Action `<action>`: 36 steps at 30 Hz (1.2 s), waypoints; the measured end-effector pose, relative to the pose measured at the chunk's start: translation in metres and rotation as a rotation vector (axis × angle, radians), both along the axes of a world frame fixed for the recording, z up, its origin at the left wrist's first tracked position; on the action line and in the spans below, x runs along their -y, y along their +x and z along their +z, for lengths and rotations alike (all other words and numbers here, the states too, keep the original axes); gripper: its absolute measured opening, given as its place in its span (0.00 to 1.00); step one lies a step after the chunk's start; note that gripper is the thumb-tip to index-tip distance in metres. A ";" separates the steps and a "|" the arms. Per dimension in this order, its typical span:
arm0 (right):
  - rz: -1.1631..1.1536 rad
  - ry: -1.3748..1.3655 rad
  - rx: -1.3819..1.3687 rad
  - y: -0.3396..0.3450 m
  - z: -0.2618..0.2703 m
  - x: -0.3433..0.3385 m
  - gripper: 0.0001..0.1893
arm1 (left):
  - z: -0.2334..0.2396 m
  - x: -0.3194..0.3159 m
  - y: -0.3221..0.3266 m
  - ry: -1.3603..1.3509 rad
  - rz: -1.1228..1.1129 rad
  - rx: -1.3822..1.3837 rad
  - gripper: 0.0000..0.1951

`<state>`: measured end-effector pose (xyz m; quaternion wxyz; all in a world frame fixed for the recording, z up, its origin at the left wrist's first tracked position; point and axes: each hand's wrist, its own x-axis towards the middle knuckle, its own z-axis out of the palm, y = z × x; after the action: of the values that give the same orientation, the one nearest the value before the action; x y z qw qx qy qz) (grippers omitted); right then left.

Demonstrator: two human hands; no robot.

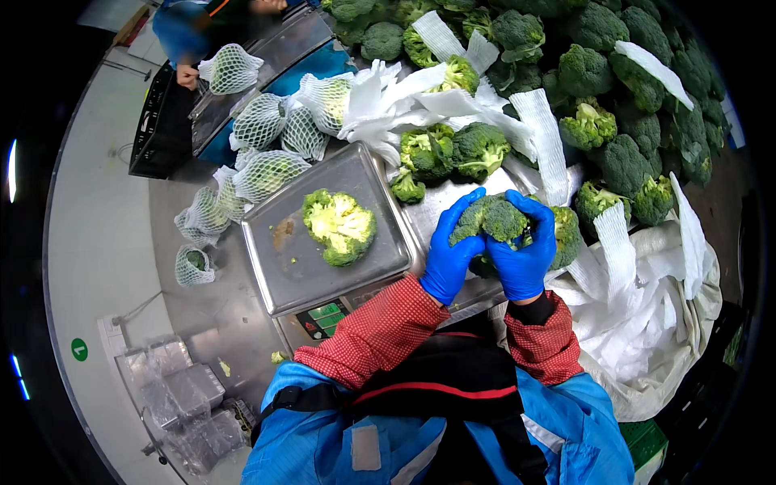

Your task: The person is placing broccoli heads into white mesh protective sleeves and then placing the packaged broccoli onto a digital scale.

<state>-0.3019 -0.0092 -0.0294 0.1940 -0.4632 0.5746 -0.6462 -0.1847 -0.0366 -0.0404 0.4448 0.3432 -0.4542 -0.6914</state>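
My left hand (451, 251) and my right hand (524, 254), both in blue gloves, hold a broccoli head (494, 219) between them, thumbs close together at its near side. More broccoli (565, 236) lies right beside my right hand. Left of my hands, a loose broccoli piece (339, 227) rests with its pale stem side up on the metal tray of a weighing scale (388, 267). Several broccoli heads in white foam nets (270, 174) lie beyond and left of the scale. Loose foam nets (388, 112) are strewn behind it, by two bare broccoli heads (479, 150).
A large broccoli pile (582, 70) fills the back right. At right stands a white sack (661, 388) of foam nets. A co-worker's hand (188, 77) is at the upper left, near a netted broccoli (231, 70) and a black crate (151, 130). Plastic-wrapped packs (188, 394) sit lower left.
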 end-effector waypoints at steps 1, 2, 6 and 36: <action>-0.022 -0.027 -0.082 -0.002 0.001 -0.001 0.29 | 0.006 0.001 -0.002 0.018 0.004 -0.002 0.31; -0.044 -0.054 -0.165 -0.003 0.002 -0.001 0.29 | 0.015 0.003 -0.004 0.035 0.007 -0.004 0.31; -0.077 -0.214 -0.388 -0.009 0.009 0.004 0.29 | 0.023 0.006 -0.007 -0.022 0.027 -0.070 0.30; 0.646 0.516 0.914 -0.016 -0.062 -0.001 0.23 | 0.078 -0.020 0.095 -0.221 0.052 0.537 0.34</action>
<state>-0.3176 -0.0077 -0.0915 0.7126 -0.2281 0.4016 -0.5282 -0.0893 -0.0168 0.0380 0.3610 0.4749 -0.6194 -0.5104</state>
